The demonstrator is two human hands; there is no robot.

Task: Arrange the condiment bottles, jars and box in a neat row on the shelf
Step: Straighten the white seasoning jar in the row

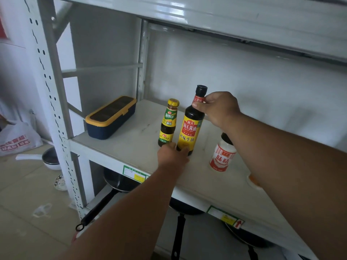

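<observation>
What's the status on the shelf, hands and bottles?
Right hand pinches tall soy sauce bottle at the neck; left hand holds its base. Small bottle close on its left, box farther left, white jar right. Nothing blocking.

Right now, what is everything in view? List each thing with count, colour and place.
soy sauce bottle: 1, dark, yellow label, shelf middle
small sauce bottle: 1, dark, yellow cap, left of it
seasoning jar: 1, white and red, shelf right
seasoning box: 1, navy, yellow rim, shelf left
shelf: 1, white
pans: several, black, below
bowl: 1, white, floor
left hand: at tall bottle's base
right hand: pinches its neck
</observation>
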